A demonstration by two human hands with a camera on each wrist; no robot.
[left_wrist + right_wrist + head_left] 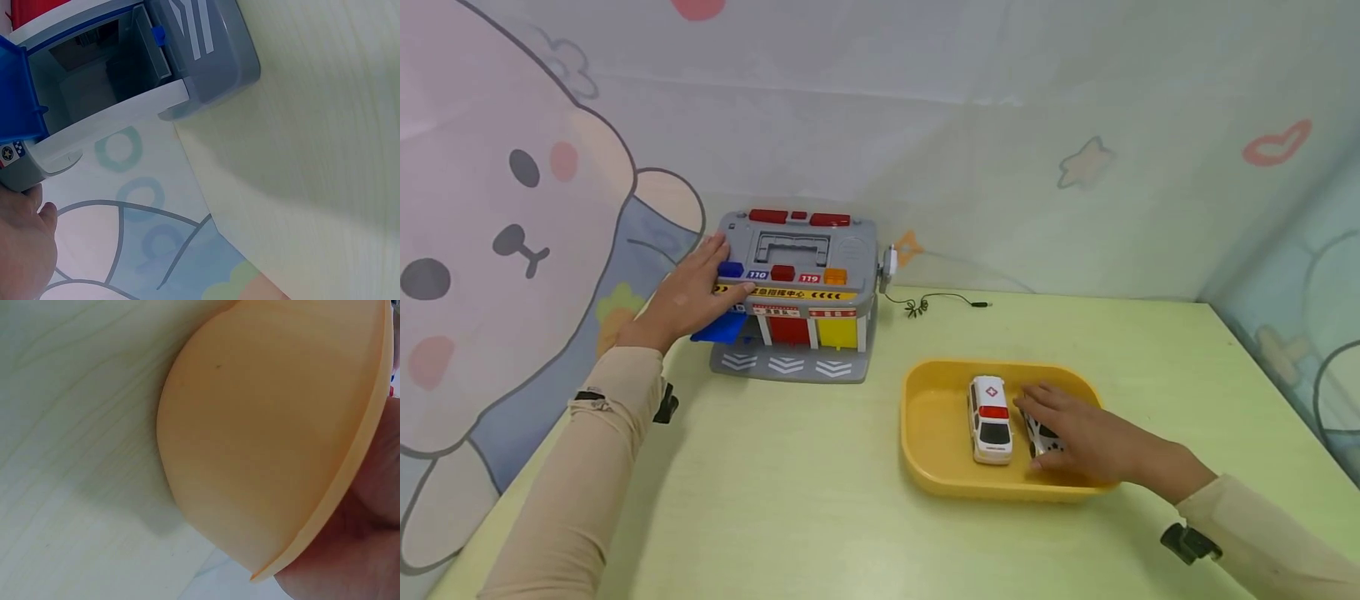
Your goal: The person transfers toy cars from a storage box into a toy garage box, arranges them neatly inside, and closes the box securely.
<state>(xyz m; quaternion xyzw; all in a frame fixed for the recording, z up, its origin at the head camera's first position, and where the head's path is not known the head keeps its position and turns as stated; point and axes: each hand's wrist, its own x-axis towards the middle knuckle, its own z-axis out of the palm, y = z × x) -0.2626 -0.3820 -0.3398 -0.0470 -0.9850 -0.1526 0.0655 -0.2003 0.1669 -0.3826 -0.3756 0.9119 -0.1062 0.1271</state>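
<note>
Left of centre in the head view, a grey toy garage [801, 287] stands on the pale green table [775, 492] against the wall covering [962, 142]. The person's left hand [688, 292] rests on the garage's upper left corner, fingers laid out fairly straight over its side and top, thumb stretched along the front edge near the blue button [731, 269]; nothing is clasped in it. Just under that hand the blue door [721, 328] stands swung up, and the left wrist view looks straight into the hollow bay behind it. The red door [790, 331] and the yellow door [839, 333] beside it hang down across their bays.

Right of centre, lower in the frame, sits a yellow tray [1000, 492]. Inside it a white toy ambulance [991, 421] points its front toward the near rim, and just to its right lies a black-and-white toy car [1043, 437], partly covered by the right hand [1086, 433]. Those fingers bend over the car, thumb apart near its front end; I can't tell whether they grip it, and in the right wrist view the tray wall hides the fingertips. Behind the tray, a thin black cable [940, 298] trails along the table from the garage's right side.
</note>
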